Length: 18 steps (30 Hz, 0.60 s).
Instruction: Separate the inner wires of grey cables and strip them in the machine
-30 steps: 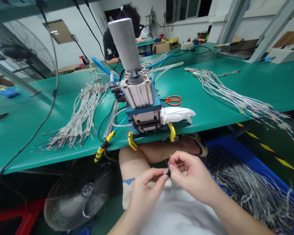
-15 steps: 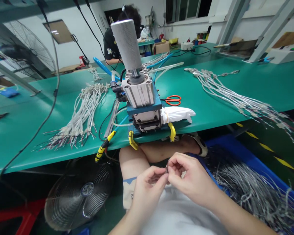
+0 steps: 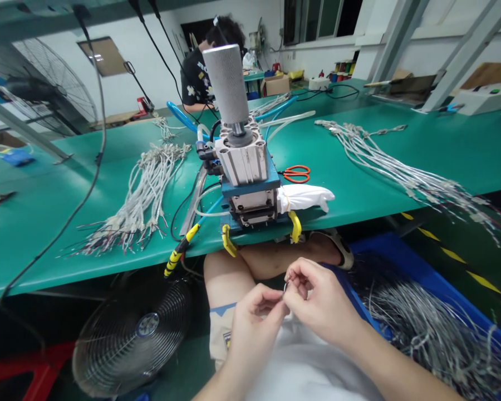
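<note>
Above my lap, my left hand (image 3: pixel 261 312) and my right hand (image 3: pixel 317 292) meet at the fingertips. Both are closed in a pinch on thin wire (image 3: pixel 285 286), a short dark and pale strand showing between them. Fingers hide most of it, and its far end cannot be made out. Beyond the hands, at the bench edge, stands a pneumatic press (image 3: pixel 246 161) with a knurled metal cylinder on top. Two yellow hooked parts (image 3: pixel 295 227) jut from its base, and a white wrapped bundle (image 3: pixel 304 199) sticks out on its right.
Bundles of grey cables (image 3: pixel 144 184) lie left on the green bench (image 3: pixel 359 161), more cables (image 3: pixel 392 159) right. Orange-handled scissors (image 3: pixel 296 174) rest behind the press. A blue bin (image 3: pixel 394 245) of cables stands low right, a floor fan (image 3: pixel 137 328) low left. Across the bench sits a person (image 3: pixel 196 78).
The view has shifted slightly, so the press appears a little further right and lower. My hands stay together; the fingertips have moved only slightly around the strand.
</note>
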Available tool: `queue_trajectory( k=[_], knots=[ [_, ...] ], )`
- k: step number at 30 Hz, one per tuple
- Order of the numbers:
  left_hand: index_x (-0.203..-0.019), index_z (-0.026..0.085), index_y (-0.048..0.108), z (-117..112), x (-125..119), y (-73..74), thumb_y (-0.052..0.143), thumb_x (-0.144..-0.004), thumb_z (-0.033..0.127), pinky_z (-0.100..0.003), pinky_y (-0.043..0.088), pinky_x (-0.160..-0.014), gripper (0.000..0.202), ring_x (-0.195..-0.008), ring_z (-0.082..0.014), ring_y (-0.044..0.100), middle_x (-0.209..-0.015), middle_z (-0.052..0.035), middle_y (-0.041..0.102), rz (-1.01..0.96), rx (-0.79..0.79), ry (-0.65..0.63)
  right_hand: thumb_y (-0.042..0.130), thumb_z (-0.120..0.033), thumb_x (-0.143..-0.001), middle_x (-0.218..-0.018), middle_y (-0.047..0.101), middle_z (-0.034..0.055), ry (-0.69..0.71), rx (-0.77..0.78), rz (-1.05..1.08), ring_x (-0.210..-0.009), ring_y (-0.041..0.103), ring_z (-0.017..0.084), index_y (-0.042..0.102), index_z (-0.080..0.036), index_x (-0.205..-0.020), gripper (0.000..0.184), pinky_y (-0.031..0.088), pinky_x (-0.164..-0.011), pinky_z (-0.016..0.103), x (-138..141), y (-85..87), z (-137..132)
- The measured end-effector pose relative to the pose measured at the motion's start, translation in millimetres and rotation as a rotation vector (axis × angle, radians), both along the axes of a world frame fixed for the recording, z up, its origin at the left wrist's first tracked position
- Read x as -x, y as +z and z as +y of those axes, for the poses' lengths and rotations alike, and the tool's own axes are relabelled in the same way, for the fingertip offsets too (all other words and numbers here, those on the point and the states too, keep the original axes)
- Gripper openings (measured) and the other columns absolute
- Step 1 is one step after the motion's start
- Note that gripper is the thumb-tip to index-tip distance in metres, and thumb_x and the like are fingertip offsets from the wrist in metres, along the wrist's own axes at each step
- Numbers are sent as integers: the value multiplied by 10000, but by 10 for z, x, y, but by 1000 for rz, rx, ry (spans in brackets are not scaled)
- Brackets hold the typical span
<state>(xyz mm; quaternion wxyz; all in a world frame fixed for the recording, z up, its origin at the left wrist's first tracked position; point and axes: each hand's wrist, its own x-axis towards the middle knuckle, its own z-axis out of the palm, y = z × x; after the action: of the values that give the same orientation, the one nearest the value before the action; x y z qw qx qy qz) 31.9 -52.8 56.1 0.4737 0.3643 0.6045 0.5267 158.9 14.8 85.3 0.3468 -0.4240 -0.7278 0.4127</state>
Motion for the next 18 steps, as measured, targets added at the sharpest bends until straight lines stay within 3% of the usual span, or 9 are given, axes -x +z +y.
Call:
queue_trajectory(
  k=[3, 7, 9, 11, 15, 18],
  knots=[
    [-756, 156, 699, -5, 5, -16, 746, -749, 278, -241, 525, -648, 131, -683, -168, 659, -720, -40, 713, -3, 1, 19, 519, -97, -714, -604, 488, -44, -57, -8, 36, -492, 447, 113, 518, -206, -694, 111, 377, -456, 229, -8, -4, 54],
    [-721, 159, 674, -29, 13, -44, 771, -728, 275, -217, 513, -621, 152, -653, -146, 649, -707, -27, 700, 28, 12, 65, 561, -123, -718, -640, 537, -28, -257, -67, 125, -534, 493, 122, 565, -197, -718, 74, 415, -496, 236, -93, 19, 196],
    [-735, 158, 671, -40, 10, -48, 770, -734, 276, -215, 513, -623, 154, -647, -142, 655, -704, -25, 703, -4, 22, 78, 581, -148, -740, -654, 555, -25, -319, -20, 218, -539, 510, 119, 579, -194, -747, 47, 428, -500, 234, -141, 36, 242],
    [-766, 157, 669, -43, 0, -38, 767, -740, 278, -226, 525, -632, 158, -641, -146, 666, -699, -27, 710, -71, 29, 82, 601, -193, -778, -624, 550, -37, -252, 115, 313, -496, 504, 107, 588, -189, -774, 14, 422, -460, 221, -168, 44, 239],
    [-789, 154, 656, -19, -24, 9, 765, -749, 289, -242, 548, -631, 178, -625, -152, 676, -677, -32, 721, -222, 14, 65, 661, -267, -821, -652, 601, -22, 19, 415, 393, -502, 551, 97, 646, -166, -846, 105, 463, -466, 205, -134, 14, 108],
    [-794, 149, 652, 7, -30, 42, 759, -760, 292, -238, 551, -627, 182, -615, -143, 670, -682, -37, 731, -287, -7, 32, 696, -298, -820, -668, 638, -7, 80, 516, 450, -521, 599, 110, 672, -162, -879, 150, 493, -476, 212, -79, -16, 14]
  ],
)
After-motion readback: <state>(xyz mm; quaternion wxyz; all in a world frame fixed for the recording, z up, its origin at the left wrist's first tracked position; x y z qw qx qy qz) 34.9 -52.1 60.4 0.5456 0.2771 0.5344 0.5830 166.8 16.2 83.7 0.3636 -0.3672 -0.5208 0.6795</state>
